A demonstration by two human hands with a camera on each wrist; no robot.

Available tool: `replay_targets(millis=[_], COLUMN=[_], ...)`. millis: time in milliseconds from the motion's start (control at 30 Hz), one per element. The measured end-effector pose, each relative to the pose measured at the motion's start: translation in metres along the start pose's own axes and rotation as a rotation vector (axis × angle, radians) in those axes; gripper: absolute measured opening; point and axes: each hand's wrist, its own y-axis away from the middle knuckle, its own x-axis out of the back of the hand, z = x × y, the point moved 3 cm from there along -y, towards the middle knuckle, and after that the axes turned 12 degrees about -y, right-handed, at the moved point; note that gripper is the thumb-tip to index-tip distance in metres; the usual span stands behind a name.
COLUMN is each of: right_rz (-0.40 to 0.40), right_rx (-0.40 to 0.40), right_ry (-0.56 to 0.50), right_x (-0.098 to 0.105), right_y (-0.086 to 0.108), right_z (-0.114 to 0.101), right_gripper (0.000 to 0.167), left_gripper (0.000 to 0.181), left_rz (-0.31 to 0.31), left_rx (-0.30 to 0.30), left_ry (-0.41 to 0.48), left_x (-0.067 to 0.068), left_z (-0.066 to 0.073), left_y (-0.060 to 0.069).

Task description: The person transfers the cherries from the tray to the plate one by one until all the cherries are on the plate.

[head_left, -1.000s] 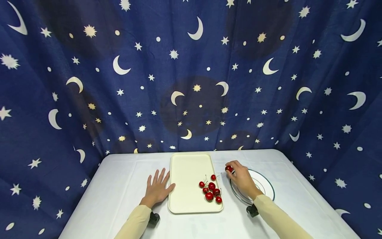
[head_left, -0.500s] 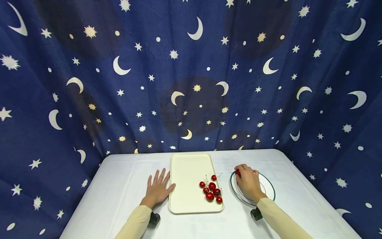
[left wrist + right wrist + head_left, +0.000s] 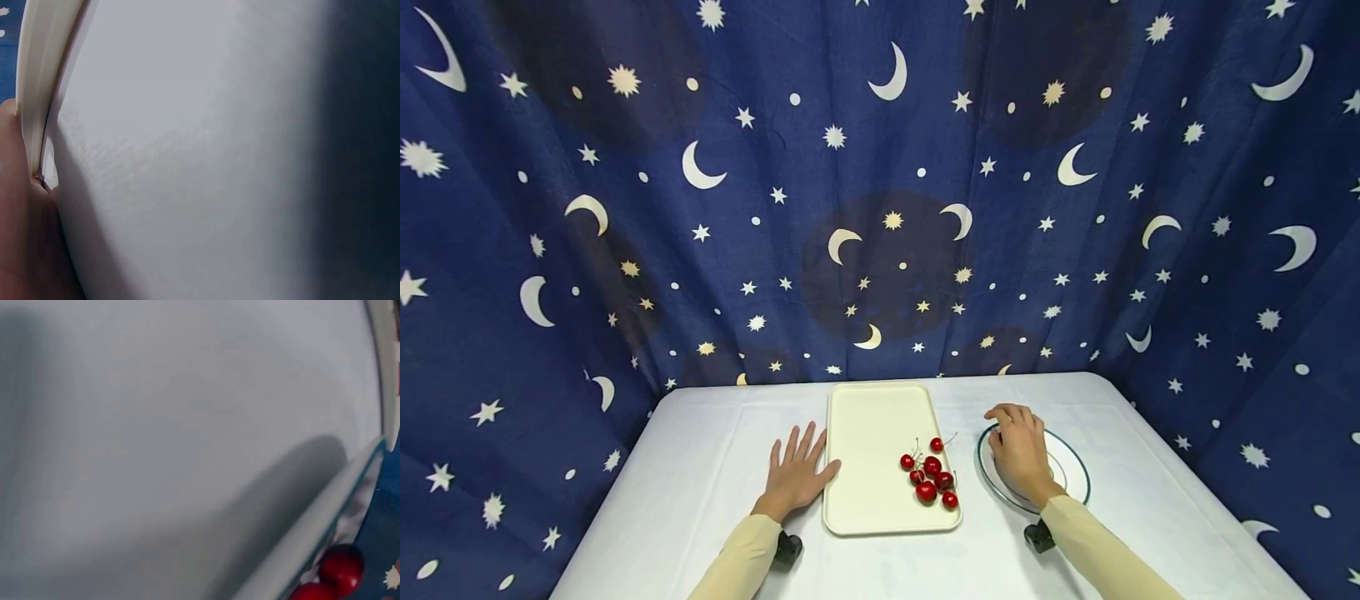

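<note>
My left hand [image 3: 796, 479] lies flat with fingers spread beside the cream tray [image 3: 868, 433], its thumb on the tray's left rim. Several red cherries [image 3: 926, 492] sit in the tray's right part. Over the left side of the white, dark-rimmed plate [image 3: 1073, 475], my right hand [image 3: 1024, 454] has its fingers loosely bent and parted from the thumb, with no cherry clearly visible between them. Red cherries [image 3: 341, 569] show inside the plate [image 3: 312, 544] in the right wrist view; the hand hides them from the head view.
A white cloth [image 3: 700, 467] covers the table. Behind and beside it hangs a blue curtain [image 3: 880, 167] with moons and stars. Black wrist cameras are strapped below both hands. One cherry stem reaches over the tray's right edge.
My right hand carried a cherry rightward from beside the plate to above it. Its fingers have since spread, and the cherry no longer shows at the fingertips. The left hand stayed put.
</note>
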Motion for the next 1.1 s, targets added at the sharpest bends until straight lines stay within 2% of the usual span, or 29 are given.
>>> replay_targets(millis=[100,167,333,500,733,833,1100], right_rz=[-0.012,-0.034,-0.09,-0.124,-0.231,-0.262,-0.308], right_rx=[0.032,0.05,0.114,0.173,0.123,0.099,0.149], right_ry=[-0.04,-0.052,-0.085,-0.147,-0.169,-0.157,-0.087], right_x=[-0.004,-0.008,-0.021,-0.03,-0.035,-0.037,-0.044], right_y=[-0.005,-0.008,-0.01,-0.012,-0.006,-0.004,-0.006], right_z=[-0.01,-0.016,-0.028,-0.039,-0.048,-0.047,-0.041], right_gripper=[0.021,0.022,0.031,0.03,0.034,0.036,0.035], left_gripper=[0.08,0.078,0.077,0.076,0.078,0.077,0.077], left_rz=[0.014,-0.004,-0.01,-0.004,-0.009,0.011,0.029], left_rx=[0.0,0.009,0.01,0.008,0.015,0.009,0.008], left_ry=[0.012,0.011,-0.007,-0.011,-0.024,-0.024,-0.031], left_x=[0.001,0.002,0.01,0.014,-0.004,-0.01,-0.009], left_z=[-0.001,-0.001,0.002,0.002,-0.006,-0.006,-0.004], left_y=[-0.001,-0.001,0.007,0.009,-0.001,-0.004,-0.005])
